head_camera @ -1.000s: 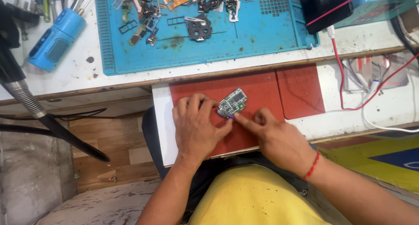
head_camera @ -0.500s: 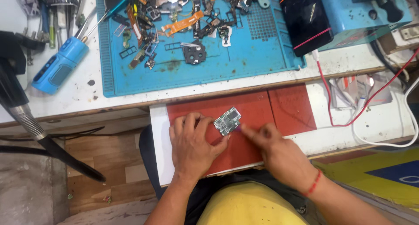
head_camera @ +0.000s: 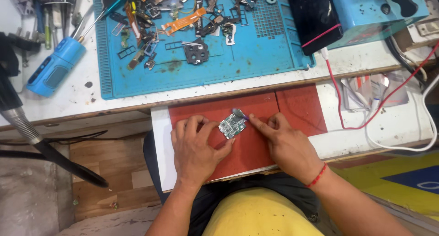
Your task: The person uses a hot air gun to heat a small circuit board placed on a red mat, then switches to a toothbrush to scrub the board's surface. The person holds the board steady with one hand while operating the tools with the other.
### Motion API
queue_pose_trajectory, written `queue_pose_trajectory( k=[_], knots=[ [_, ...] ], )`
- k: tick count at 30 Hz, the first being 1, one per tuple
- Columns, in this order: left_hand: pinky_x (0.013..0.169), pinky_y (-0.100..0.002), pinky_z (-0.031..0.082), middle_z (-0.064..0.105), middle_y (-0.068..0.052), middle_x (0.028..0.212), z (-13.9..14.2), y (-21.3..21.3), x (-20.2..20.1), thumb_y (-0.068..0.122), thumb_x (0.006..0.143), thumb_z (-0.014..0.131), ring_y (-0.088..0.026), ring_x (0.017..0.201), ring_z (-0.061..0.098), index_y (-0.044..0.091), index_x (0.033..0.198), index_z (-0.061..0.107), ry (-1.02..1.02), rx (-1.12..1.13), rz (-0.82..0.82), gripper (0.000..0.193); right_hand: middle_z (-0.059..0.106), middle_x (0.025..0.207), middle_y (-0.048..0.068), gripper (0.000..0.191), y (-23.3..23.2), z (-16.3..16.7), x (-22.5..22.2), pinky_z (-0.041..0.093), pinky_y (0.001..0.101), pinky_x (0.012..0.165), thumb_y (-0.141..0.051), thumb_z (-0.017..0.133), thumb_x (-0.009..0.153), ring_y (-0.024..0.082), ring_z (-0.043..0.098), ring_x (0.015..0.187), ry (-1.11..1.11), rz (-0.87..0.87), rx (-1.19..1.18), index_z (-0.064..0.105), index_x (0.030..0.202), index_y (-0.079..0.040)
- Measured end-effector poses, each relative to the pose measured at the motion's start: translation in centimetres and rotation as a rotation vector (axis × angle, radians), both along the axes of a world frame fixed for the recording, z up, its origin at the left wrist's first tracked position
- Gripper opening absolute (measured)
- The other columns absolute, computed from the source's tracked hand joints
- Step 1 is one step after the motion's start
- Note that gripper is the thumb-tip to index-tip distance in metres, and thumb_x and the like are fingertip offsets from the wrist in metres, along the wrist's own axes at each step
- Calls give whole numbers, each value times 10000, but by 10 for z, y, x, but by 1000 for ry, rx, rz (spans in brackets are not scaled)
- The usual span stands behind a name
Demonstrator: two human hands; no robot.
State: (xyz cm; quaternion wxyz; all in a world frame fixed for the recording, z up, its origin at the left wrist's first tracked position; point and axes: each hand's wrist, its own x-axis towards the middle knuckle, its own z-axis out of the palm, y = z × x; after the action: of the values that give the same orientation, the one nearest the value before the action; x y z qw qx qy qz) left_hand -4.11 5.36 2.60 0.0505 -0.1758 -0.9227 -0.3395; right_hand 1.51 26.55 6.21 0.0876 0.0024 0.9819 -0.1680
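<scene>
A small green circuit board (head_camera: 232, 125) lies on a red mat (head_camera: 256, 146) on a pull-out shelf (head_camera: 159, 140) in front of me. My left hand (head_camera: 196, 149) rests flat on the mat and pins the board's left edge between thumb and forefinger. My right hand (head_camera: 286, 144) holds a small brush-like tool (head_camera: 239, 113) against the board's upper right corner, forefinger stretched along it. A red thread bracelet (head_camera: 317, 176) circles the right wrist.
Above the shelf lies a blue work mat (head_camera: 270, 53) strewn with several phone parts and flex cables. A blue handheld tool (head_camera: 55, 69) sits left, a dark phone (head_camera: 315, 16) and blue box (head_camera: 379, 11) right. Red and white wires (head_camera: 384, 121) trail at right.
The view has shifted, so the bench sits lower in frame. Both hands stay on the board; the right hand's tool tip has moved slightly along the board's upper edge.
</scene>
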Motion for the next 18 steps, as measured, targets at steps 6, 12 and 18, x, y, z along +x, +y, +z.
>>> queue_pose_trajectory(
  k=[6, 12, 18],
  knots=[
    [934, -447, 391, 585, -37, 1114, 0, -2, 2, 366, 630, 924, -266, 1084, 513, 119, 1024, 739, 16, 16, 6, 500, 616, 1095, 116, 544, 4, -11, -5, 544, 465, 562, -88, 551, 895, 354, 656, 633, 76, 114, -15, 589, 1404, -278],
    [938, -444, 394, 587, -26, 1127, 1, -2, 3, 364, 639, 918, -257, 1102, 514, 134, 1024, 754, 26, 28, 32, 477, 603, 1042, 116, 596, 7, -8, -6, 557, 454, 576, -41, 516, 881, 333, 670, 640, 69, 165, 13, 585, 1429, -265],
    [955, -451, 389, 595, -5, 1117, -1, -1, 1, 372, 632, 923, -250, 1103, 510, 142, 975, 762, 14, -2, 21, 443, 596, 1030, 134, 651, 6, -6, 5, 557, 452, 567, -42, 542, 812, 342, 661, 625, 19, 215, -41, 580, 1433, -232]
  ],
)
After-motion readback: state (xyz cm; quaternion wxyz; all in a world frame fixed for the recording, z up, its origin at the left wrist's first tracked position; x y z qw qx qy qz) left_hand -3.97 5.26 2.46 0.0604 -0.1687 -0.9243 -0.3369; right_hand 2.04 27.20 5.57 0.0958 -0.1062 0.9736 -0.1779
